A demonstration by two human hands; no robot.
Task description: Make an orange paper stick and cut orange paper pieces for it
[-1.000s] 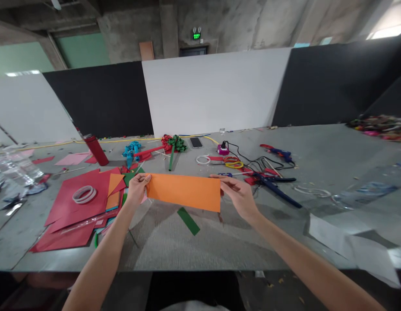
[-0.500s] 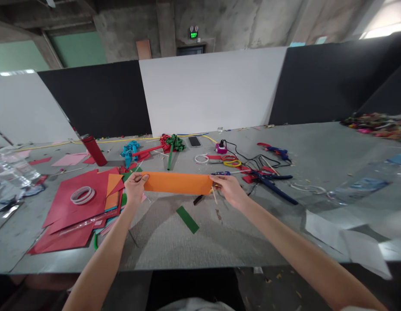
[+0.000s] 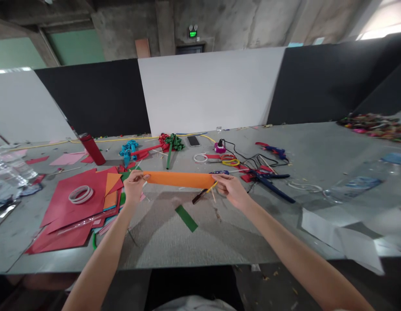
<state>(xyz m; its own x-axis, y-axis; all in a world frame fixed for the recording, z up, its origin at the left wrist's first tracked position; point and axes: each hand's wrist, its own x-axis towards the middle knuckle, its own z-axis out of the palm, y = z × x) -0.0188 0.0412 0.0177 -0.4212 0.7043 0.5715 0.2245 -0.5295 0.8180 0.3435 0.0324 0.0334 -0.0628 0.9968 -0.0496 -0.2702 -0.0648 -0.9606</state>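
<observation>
An orange paper strip [image 3: 179,179] is stretched between my two hands above the table. My left hand [image 3: 134,183] pinches its left end, and my right hand [image 3: 228,185] pinches its right end. The strip is tilted, so its face looks narrow. Below it a small green paper piece [image 3: 186,218] lies flat on the table. Near my right hand are a dark-tipped stick-like thing [image 3: 197,197] and a thin yellow one, both partly hidden. Beside my left hand lies a pile of red paper sheets [image 3: 66,192] with rolls of tape [image 3: 80,195] on it.
Further back are blue, red and green paper flowers [image 3: 174,141], a phone [image 3: 193,141] and a red flask [image 3: 92,149]. Scissors [image 3: 231,160], glue guns [image 3: 270,150], cables and blue-handled pliers [image 3: 273,188] lie right of centre. A plastic bottle [image 3: 355,188] and white paper [image 3: 320,226] are at right.
The orange strip has tipped, so it now looks narrower from top to bottom. Both hands still hold its ends. The whole view has shifted slightly.
</observation>
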